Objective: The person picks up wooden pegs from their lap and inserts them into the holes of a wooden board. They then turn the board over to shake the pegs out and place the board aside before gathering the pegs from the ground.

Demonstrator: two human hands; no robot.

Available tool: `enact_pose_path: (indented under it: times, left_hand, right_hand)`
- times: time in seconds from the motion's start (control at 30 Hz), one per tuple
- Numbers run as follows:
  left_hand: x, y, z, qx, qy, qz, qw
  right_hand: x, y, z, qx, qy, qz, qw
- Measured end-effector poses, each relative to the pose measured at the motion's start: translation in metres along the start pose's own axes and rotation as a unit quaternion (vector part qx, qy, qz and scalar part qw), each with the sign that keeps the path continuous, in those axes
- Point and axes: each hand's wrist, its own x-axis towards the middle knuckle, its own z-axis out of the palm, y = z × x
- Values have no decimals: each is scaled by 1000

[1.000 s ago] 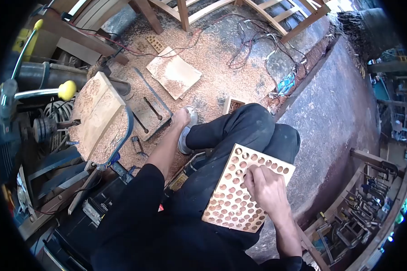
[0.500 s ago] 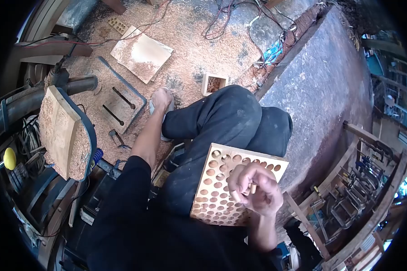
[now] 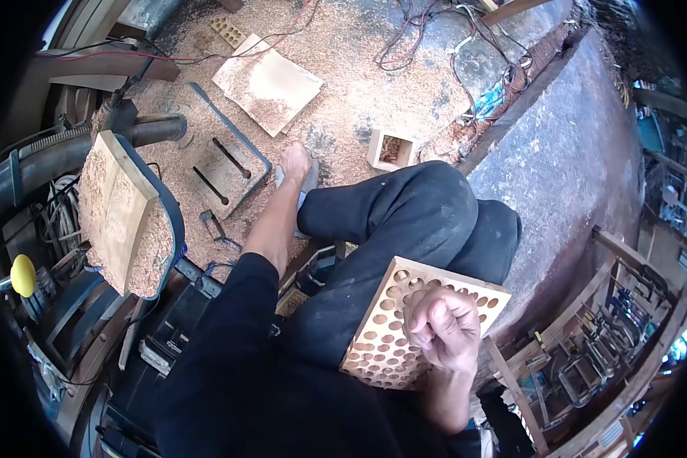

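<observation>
A wooden board with rows of round holes rests tilted on my lap. Above its right part is my right hand, its fingers curled closed; whatever they may hold is hidden. My left arm reaches down past my knee, and my left hand is at my foot, its fingers bent and closed, with their tips and anything in them not visible. A small square wooden box with small brown pieces inside stands on the floor beyond my knee.
Flat wooden sheets lie on the sawdust-covered floor. At the left is a machine table bearing a wood block; near it lies a slotted metal plate. Cables cross the far floor. Clamps hang at the right.
The whole view has shifted, so most things appear further right. My right hand's fingers have closed more; the small wooden pieces seen between them before are now out of sight.
</observation>
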Motion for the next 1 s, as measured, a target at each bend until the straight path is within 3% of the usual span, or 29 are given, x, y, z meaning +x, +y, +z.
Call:
enact_pose_path:
  times: [0.03, 0.13, 0.17, 0.2, 0.23, 0.27, 0.3, 0.4, 0.43, 0.5, 0.63, 0.77, 0.9, 0.97, 1.0]
  left_hand:
    - [-6, 1, 1, -2, 18, 25, 1000]
    - [-16, 5, -12, -99, -37, -12, 994]
    - [-15, -3, 6, -130, 77, 2, 989]
    - [-3, -16, 19, -315, -15, -26, 949]
    - [7, -30, 31, -486, -106, -51, 866]
    - [14, -39, 35, -637, -192, -70, 743]
    - [8, -30, 29, -702, -217, -54, 676]
    - [-6, 11, 0, -669, -171, -47, 722]
    - [-2, 18, -1, -608, -178, -24, 774]
    - [2, 48, 9, -490, -105, 67, 863]
    - [-10, 102, 7, -197, -64, 148, 967]
    - [14, 100, 41, -66, -115, 173, 976]
    - [21, 106, 29, -27, -122, 212, 969]
    - [23, 112, 47, -32, -123, 220, 967]
    - [27, 111, 51, -53, -116, 222, 967]
  right_hand:
    - [-1, 0, 1, -22, 3, -8, 1000]
    - [-7, -10, 6, -102, 33, -27, 994]
    - [-13, -14, 6, -117, 43, -40, 991]
    - [-19, -16, 3, -131, 51, -53, 989]
    - [-23, -14, -1, -154, 69, -84, 982]
    - [-27, -13, -4, -178, 89, -116, 973]
    - [-29, -20, -5, -137, 98, -80, 982]
    - [-33, -23, -14, -118, 152, -62, 979]
    - [-32, -23, -16, -116, 149, -62, 980]
    - [-33, -23, -18, -108, 149, -61, 981]
    - [-34, -19, -15, -70, 169, -76, 980]
    - [-36, -30, -8, -152, 224, -34, 962]
    - [-40, -34, -16, -195, 246, -45, 948]
    - [-44, -38, -21, -215, 250, -5, 944]
    - [-38, -37, -21, -275, 243, -43, 929]
